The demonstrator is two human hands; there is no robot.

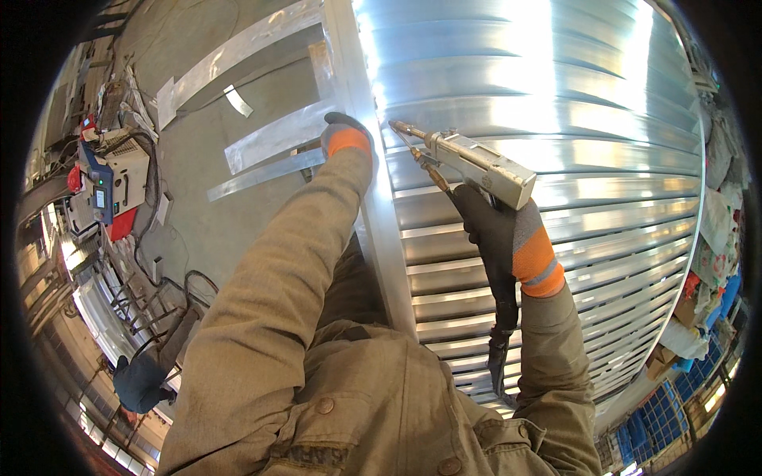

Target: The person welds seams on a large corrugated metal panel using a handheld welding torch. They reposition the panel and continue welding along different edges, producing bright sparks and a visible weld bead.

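My right hand (486, 226), in a dark glove with a grey and orange cuff, is closed around the grip of a handheld welding gun (484, 166). The gun has a boxy silver body, and its copper-coloured nozzle points up and left, close to the rail's inner edge. A thin wire-feed tube runs beside the nozzle. My left hand (347, 133), gloved in grey and orange, curls over the outer side of a long metal rail (379, 198); some of its fingers are hidden. The rail borders a large shiny panel of ribbed metal slats (548, 170).
Flat metal strips (278, 139) stick out left of the rail above the grey floor. Farther left stands a blue and white machine (111, 186) with cables. A person (147, 381) in a dark cap is at lower left. Bags and boxes (690, 333) lie beyond the panel's right edge.
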